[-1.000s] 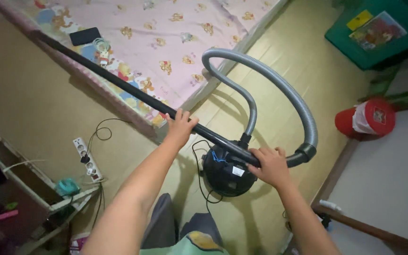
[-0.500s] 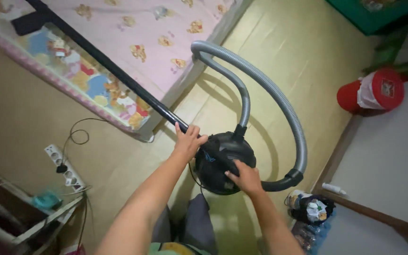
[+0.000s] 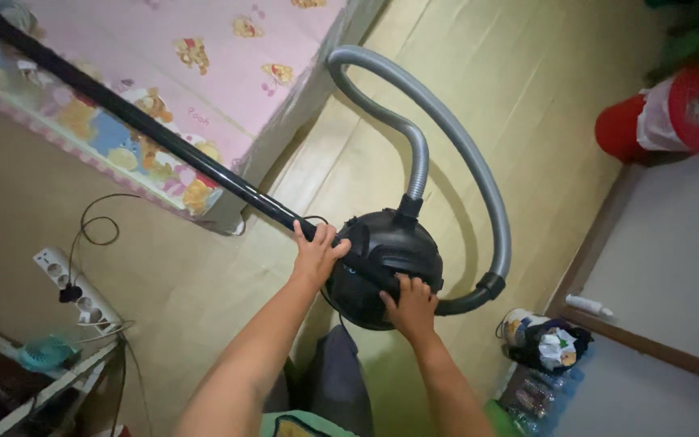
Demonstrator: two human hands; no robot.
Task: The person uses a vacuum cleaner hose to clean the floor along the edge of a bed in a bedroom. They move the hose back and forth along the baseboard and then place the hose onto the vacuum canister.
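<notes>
At the far left, a white multi-socket power strip [image 3: 74, 290] lies on the yellowish floor [image 3: 527, 146] with a black cable plugged in. Beyond it, a mattress in a pink cartoon-print sheet [image 3: 163, 73] fills the far left corner. A long black rigid vacuum tube [image 3: 139, 133] slants across the mattress edge toward the middle. The left hand [image 3: 317, 255] is wrapped around this tube near its lower end. Just right, the right hand [image 3: 408, 305] is closed on the tube's handle end, over the round black canister vacuum body [image 3: 386, 251] standing on the floor. A grey ribbed hose [image 3: 463, 146] loops from the canister's top round to the handle. A red round bin [image 3: 661, 113] sits far right.
</notes>
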